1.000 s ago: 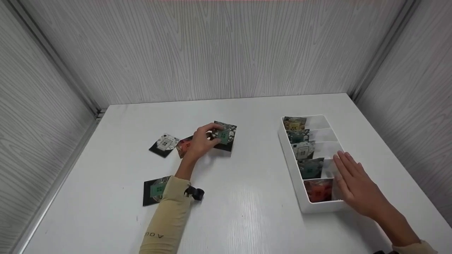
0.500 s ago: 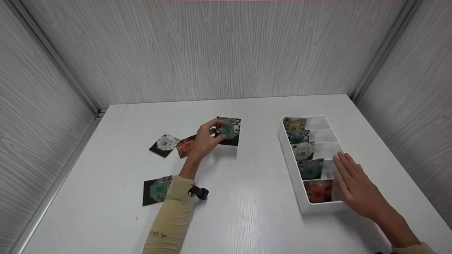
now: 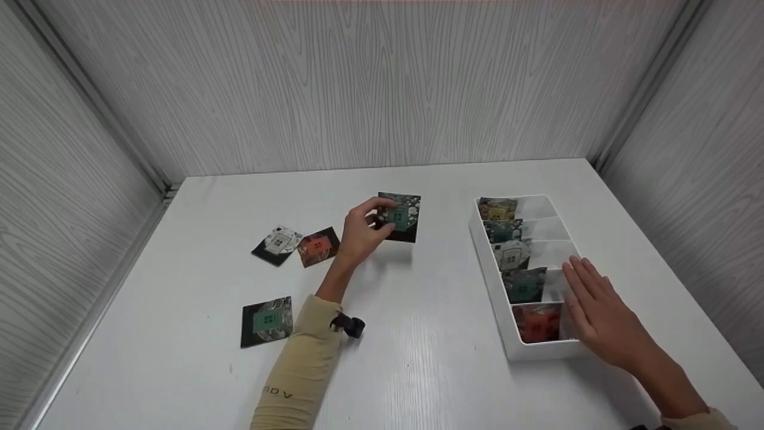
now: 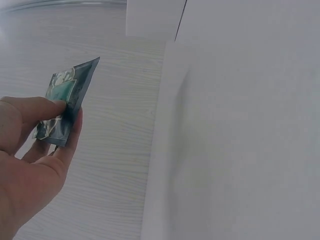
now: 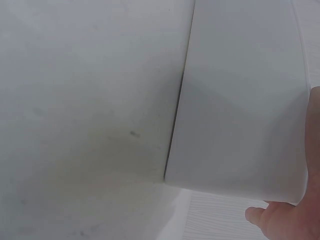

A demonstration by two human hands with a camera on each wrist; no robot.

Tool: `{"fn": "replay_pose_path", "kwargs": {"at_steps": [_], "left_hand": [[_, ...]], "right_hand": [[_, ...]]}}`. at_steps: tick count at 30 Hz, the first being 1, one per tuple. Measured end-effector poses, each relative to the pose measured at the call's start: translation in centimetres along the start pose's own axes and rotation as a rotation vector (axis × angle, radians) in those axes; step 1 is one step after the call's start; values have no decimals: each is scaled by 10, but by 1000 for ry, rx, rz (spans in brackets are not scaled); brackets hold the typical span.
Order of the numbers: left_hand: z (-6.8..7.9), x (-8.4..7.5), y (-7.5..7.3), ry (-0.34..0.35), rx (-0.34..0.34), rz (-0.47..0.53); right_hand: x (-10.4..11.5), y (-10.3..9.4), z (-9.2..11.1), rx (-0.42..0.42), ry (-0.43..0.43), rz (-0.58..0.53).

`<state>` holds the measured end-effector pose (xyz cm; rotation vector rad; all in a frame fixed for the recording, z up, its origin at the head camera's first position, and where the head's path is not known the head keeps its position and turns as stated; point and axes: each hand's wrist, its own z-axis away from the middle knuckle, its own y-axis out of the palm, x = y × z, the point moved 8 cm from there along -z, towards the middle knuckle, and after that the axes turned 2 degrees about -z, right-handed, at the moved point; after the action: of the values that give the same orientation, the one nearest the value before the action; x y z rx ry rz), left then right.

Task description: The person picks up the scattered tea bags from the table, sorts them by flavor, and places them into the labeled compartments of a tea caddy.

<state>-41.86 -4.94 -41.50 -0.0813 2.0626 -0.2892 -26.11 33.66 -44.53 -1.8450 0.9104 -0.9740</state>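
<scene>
Pinched between the thumb and fingers of my left hand [image 3: 361, 239] is a dark floral sachet [image 3: 409, 220] with a green label, raised above the table. In the left wrist view the thumb presses the face of the sachet [image 4: 62, 95], with fingers behind it. My right hand [image 3: 609, 319] rests with straight fingers on the right side of a white divided box [image 3: 546, 352]. The right wrist view shows part of that hand [image 5: 287, 220] at the outer wall of the box [image 5: 240, 115].
On the table's left lie a white-labelled sachet [image 3: 280, 240], a red-labelled sachet [image 3: 318, 246] and, nearer, a green-labelled sachet [image 3: 268, 321]. Each box compartment seen holds sachets, such as red ones [image 3: 539, 323] in front. Wood-grain panels [image 3: 382, 83] enclose the table's back and sides.
My left hand has lifted the green-labelled sachet and moved it right and a little farther back, uncovering the red-labelled sachet. The right hand and the box stay put.
</scene>
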Motion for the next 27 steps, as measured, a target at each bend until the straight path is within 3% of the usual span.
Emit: {"fn": "replay_pose_path", "kwargs": {"at_steps": [14, 27], "left_hand": [[-6, -10, 22, -14, -17, 26], [-9, -22, 45, 32, -7, 2]], "right_hand": [[0, -1, -1, 13, 8, -7], [1, -1, -1, 12, 9, -18]]}}
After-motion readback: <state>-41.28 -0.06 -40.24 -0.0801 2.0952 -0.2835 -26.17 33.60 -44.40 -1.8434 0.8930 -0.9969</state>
